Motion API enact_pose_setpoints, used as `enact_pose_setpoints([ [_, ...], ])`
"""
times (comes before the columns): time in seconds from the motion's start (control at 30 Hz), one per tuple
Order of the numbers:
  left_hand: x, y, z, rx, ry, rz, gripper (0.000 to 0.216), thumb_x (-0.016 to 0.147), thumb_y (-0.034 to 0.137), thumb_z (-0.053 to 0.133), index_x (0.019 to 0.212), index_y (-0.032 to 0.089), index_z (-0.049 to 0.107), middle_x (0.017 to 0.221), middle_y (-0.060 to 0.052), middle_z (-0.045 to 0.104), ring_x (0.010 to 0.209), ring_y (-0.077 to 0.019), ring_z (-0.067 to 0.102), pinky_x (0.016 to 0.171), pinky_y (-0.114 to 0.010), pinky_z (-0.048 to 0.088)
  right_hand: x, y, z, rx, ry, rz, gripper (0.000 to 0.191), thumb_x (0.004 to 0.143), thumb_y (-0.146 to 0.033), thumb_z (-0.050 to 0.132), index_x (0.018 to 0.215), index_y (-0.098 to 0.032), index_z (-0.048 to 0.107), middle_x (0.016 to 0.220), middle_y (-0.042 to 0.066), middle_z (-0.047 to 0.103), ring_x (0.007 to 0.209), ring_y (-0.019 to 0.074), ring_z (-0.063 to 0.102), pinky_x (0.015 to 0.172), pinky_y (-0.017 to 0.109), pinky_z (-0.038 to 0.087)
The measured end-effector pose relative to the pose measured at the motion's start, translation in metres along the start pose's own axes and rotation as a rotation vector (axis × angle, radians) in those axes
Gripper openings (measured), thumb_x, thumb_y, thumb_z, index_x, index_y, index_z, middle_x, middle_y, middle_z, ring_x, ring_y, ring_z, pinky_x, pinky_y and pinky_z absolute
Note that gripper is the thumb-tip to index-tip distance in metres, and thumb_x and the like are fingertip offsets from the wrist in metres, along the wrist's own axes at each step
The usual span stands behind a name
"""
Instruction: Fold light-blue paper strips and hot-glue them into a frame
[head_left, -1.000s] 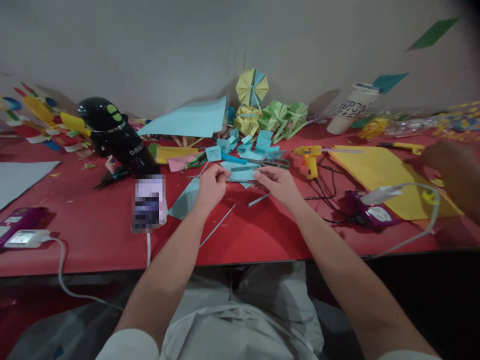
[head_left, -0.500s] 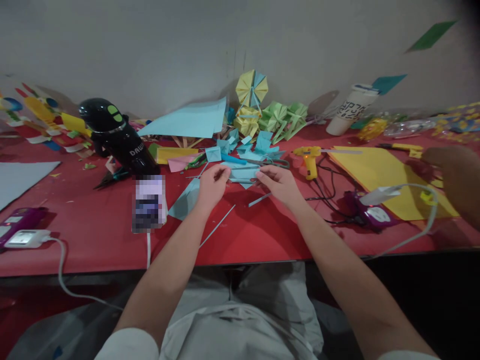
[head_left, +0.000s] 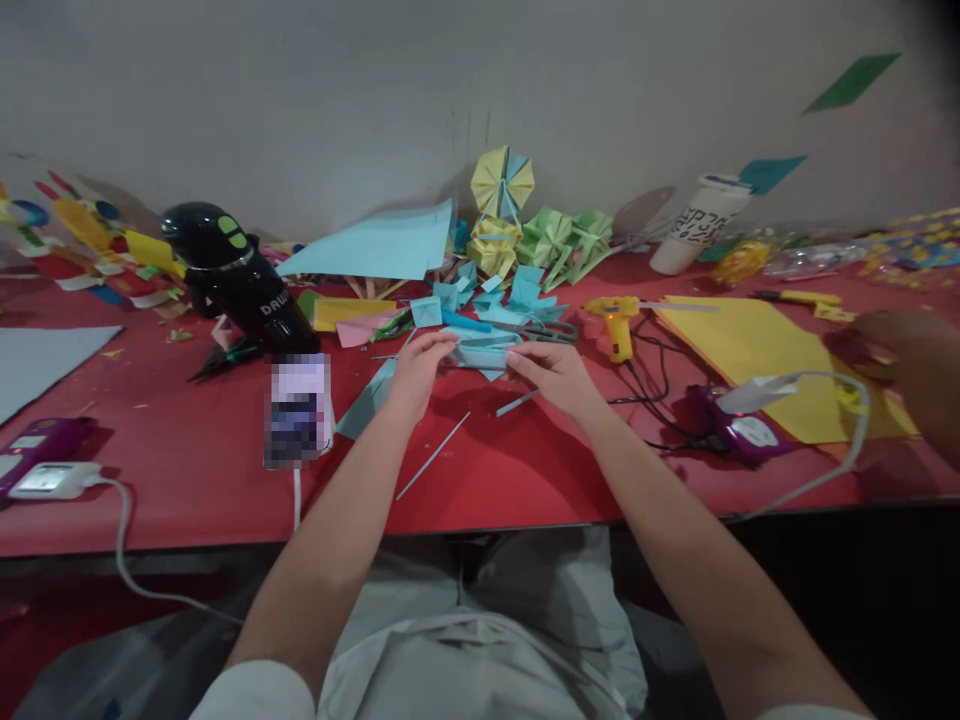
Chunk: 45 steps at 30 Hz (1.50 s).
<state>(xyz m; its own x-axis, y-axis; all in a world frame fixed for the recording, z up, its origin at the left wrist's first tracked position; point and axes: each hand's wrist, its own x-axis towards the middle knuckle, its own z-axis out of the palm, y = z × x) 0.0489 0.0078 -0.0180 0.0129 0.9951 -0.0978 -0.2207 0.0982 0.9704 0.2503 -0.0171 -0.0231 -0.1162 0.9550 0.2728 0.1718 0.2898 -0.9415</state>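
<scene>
Between my hands is a light-blue piece of folded paper (head_left: 481,356), stretched sideways just above the red table (head_left: 480,470). My left hand (head_left: 420,372) pinches its left end, and my right hand (head_left: 555,374) grips its right end between thumb and fingers. Just behind lie scissors (head_left: 555,330) and several small blue paper pieces (head_left: 529,287). A flat blue sheet (head_left: 367,400) rests by my left wrist. One thin paper strip (head_left: 433,455) lies in front of my hands, and a shorter strip (head_left: 517,404) lies under my right hand.
A black bottle (head_left: 240,280) and a charging phone (head_left: 298,410) stand to the left. On the right are a yellow glue gun (head_left: 619,325), yellow paper (head_left: 750,350), a purple power strip (head_left: 750,430) and another person's hand (head_left: 874,345). Folded paper ornaments (head_left: 502,185) stand at the wall.
The folded paper has tilted and its shape between my fingers has changed; my hands moved slightly. At the right, the other person's hand has shifted a little lower.
</scene>
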Motion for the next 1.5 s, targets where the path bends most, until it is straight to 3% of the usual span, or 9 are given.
enact_pose_setpoints([
  [0.13, -0.002, 0.003, -0.003, 0.039, -0.060, -0.001, 0.019, 0.067, 0.026, 0.063, 0.081, 0.018, 0.073, 0.085, -0.005, 0.072, 0.068, -0.0124, 0.059, 0.057, -0.023, 0.040, 0.000, -0.002, 0.000, 0.020, -0.049, 0.010, 0.038, 0.080, -0.058, 0.068, 0.081, -0.020, 0.075, 0.071, 0.004, 0.072, 0.062, 0.0159, 0.064, 0.063, 0.031, 0.055],
  [0.27, -0.003, 0.004, -0.003, 0.055, -0.083, -0.031, 0.022, 0.065, 0.025, 0.056, 0.076, 0.018, 0.074, 0.068, -0.004, 0.064, 0.059, -0.0118, 0.052, 0.050, -0.022, 0.033, 0.001, 0.001, 0.000, -0.021, 0.021, -0.012, 0.036, 0.083, -0.056, 0.065, 0.082, -0.020, 0.072, 0.075, 0.004, 0.071, 0.063, 0.0157, 0.064, 0.064, 0.030, 0.053],
  [0.4, -0.007, 0.005, 0.001, 0.029, -0.167, -0.105, 0.023, 0.064, 0.023, 0.055, 0.075, 0.017, 0.073, 0.056, -0.002, 0.055, 0.051, -0.0114, 0.047, 0.047, -0.023, 0.032, 0.003, 0.011, 0.000, -0.113, 0.109, -0.076, 0.038, 0.083, -0.051, 0.067, 0.105, -0.021, 0.070, 0.087, 0.006, 0.072, 0.073, 0.0182, 0.066, 0.066, 0.032, 0.054],
  [0.5, -0.009, 0.007, 0.003, 0.007, -0.245, -0.201, 0.023, 0.066, 0.022, 0.055, 0.078, 0.017, 0.073, 0.053, -0.002, 0.052, 0.048, -0.0113, 0.047, 0.044, -0.024, 0.031, 0.004, 0.014, -0.001, -0.189, 0.082, -0.147, 0.037, 0.085, -0.045, 0.065, 0.116, -0.025, 0.070, 0.106, 0.008, 0.071, 0.090, 0.0207, 0.067, 0.075, 0.035, 0.055],
  [0.63, -0.009, 0.009, 0.002, -0.070, -0.236, -0.256, 0.017, 0.069, 0.023, 0.055, 0.078, 0.018, 0.069, 0.060, -0.002, 0.055, 0.047, -0.0102, 0.050, 0.043, -0.023, 0.034, 0.003, 0.014, -0.001, -0.237, -0.004, -0.224, 0.028, 0.079, -0.042, 0.075, 0.103, -0.027, 0.075, 0.111, 0.007, 0.071, 0.104, 0.0244, 0.065, 0.091, 0.041, 0.052],
  [0.87, -0.006, 0.010, 0.001, -0.161, -0.108, -0.201, 0.010, 0.075, 0.027, 0.056, 0.077, 0.019, 0.061, 0.063, -0.002, 0.058, 0.053, -0.0113, 0.054, 0.051, -0.023, 0.045, 0.002, 0.014, 0.000, -0.161, 0.018, -0.084, 0.036, 0.079, -0.051, 0.072, 0.102, -0.022, 0.069, 0.099, 0.006, 0.071, 0.087, 0.0213, 0.067, 0.075, 0.035, 0.054],
  [1.13, -0.009, 0.013, 0.001, -0.199, -0.175, -0.130, 0.016, 0.069, 0.024, 0.059, 0.079, 0.015, 0.067, 0.092, -0.008, 0.072, 0.076, -0.0142, 0.064, 0.072, -0.026, 0.053, 0.002, 0.011, 0.003, 0.075, 0.057, 0.030, 0.041, 0.080, -0.059, 0.067, 0.094, -0.024, 0.051, 0.091, 0.005, 0.071, 0.079, 0.0171, 0.067, 0.071, 0.032, 0.055],
  [1.33, -0.014, 0.012, 0.003, -0.047, -0.307, -0.102, 0.028, 0.067, 0.041, 0.077, 0.081, 0.017, 0.072, 0.108, -0.010, 0.073, 0.087, -0.0192, 0.067, 0.070, -0.028, 0.053, 0.003, 0.017, 0.001, -0.084, 0.097, -0.046, 0.033, 0.084, -0.051, 0.066, 0.095, -0.023, 0.052, 0.084, 0.003, 0.067, 0.078, 0.0172, 0.064, 0.071, 0.032, 0.052],
  [1.5, -0.018, 0.009, 0.000, 0.119, -0.538, -0.064, 0.057, 0.080, 0.067, 0.059, 0.054, 0.017, 0.070, 0.106, -0.016, 0.075, 0.103, -0.0282, 0.067, 0.088, -0.038, 0.054, 0.005, 0.017, -0.002, -0.027, 0.143, -0.065, 0.033, 0.085, -0.051, 0.064, 0.099, -0.023, 0.053, 0.086, 0.005, 0.069, 0.077, 0.0191, 0.068, 0.071, 0.034, 0.055],
])
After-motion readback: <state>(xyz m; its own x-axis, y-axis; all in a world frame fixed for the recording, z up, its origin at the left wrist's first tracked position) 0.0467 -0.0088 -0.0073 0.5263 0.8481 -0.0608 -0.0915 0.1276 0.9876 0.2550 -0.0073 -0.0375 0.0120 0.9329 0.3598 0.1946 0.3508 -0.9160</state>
